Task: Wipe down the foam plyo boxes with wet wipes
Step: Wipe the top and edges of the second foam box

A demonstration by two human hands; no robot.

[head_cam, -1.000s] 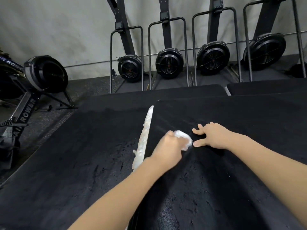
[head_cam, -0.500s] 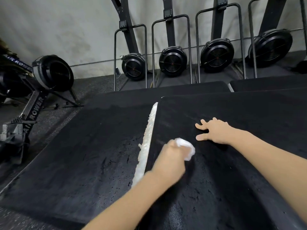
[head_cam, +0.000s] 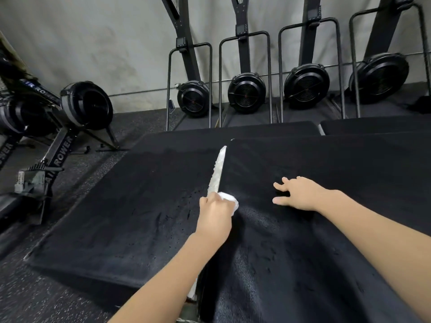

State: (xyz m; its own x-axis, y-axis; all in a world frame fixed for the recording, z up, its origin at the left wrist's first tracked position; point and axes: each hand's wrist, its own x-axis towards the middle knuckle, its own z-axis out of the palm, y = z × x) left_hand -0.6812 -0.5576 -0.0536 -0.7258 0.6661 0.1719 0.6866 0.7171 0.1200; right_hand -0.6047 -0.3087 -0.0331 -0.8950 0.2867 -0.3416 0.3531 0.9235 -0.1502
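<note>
Two black foam plyo boxes, side by side: near box [head_cam: 314, 252] under both hands, lower box [head_cam: 130, 206] to its left. White torn strip [head_cam: 218, 173] shows along the seam between them. Left hand [head_cam: 215, 217] grips a bunched wet wipe [head_cam: 229, 200], pressed at the near box's left edge. Half a second ago the wipe sat further in on the top; it has slid out toward the seam. Right hand [head_cam: 300, 194] lies flat, fingers spread, holding nothing, bracing the top. Judgement: this pass is reaching the edge; right part of the top and the lower box likely remain. Row of air rowers [head_cam: 247, 92] stands against the wall.
</note>
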